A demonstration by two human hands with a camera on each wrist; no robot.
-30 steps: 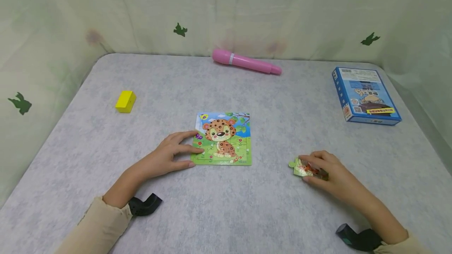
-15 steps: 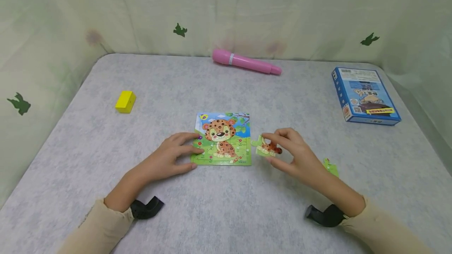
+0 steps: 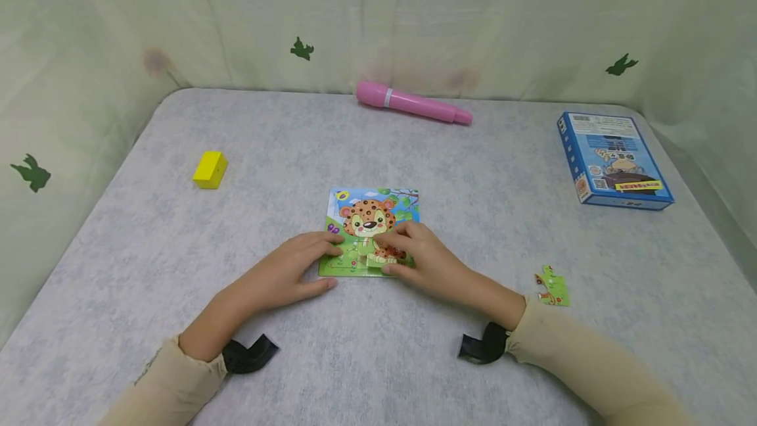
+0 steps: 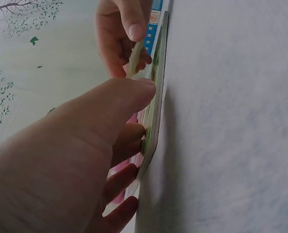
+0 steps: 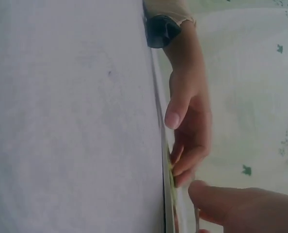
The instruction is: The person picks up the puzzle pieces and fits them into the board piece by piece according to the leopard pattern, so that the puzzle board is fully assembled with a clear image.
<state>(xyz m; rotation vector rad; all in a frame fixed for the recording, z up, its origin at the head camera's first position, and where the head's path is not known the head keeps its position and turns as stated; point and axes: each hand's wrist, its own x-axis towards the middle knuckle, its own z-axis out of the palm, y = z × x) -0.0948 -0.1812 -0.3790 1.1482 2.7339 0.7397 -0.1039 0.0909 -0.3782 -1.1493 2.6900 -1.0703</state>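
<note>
A square leopard-cub puzzle board (image 3: pixel 368 212) lies flat at the middle of the table. My left hand (image 3: pixel 290 267) rests its fingertips on the board's left side, with the thumb near the front left corner. Over the lower part of the board, my right hand (image 3: pixel 434 260) pinches a puzzle piece (image 4: pixel 135 57) between thumb and fingers. In the left wrist view that piece is tilted and held just above the board. A second puzzle piece (image 3: pixel 554 286), green with leopard print, lies on the table to the right. The right fingers hide part of the board.
A yellow block (image 3: pixel 209 170) sits at the left. Toward the back edge lies a pink microphone-shaped stick (image 3: pixel 414 103). At the right is a blue picture box (image 3: pixel 615 161). A pale curtain (image 3: pixel 248 18) hangs behind the table.
My right hand has carried the puzzle piece leftward from the right of the table to over the board, uncovering the second piece. My left hand has stayed at the board, shifting only slightly.
</note>
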